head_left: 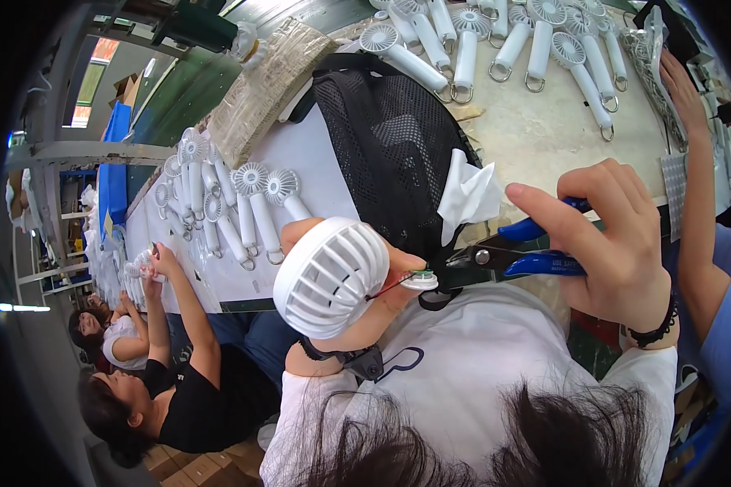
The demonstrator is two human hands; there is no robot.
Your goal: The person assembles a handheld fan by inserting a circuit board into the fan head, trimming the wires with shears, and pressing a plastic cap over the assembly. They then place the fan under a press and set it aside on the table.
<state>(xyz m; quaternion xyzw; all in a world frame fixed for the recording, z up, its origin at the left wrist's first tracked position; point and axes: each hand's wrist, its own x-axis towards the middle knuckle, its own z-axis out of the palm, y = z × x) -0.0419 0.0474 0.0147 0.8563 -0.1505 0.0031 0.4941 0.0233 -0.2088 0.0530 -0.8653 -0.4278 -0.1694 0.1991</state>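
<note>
Cutters [494, 254] just beside small white part [421, 282]

Fingers of left hand [382, 315] are closed around white fan head [331, 277], this part at their tips; right hand's [607, 247] fingers hold the cutters, handles spread. Farther, black mesh bag [398, 134] and many fans [464, 58] lie on the surface [536, 146].

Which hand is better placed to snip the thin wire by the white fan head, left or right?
Probably the right hand: it holds the blue-handled cutters, with their tips close to the small white part. The left hand is busy holding the white fan head.
</note>
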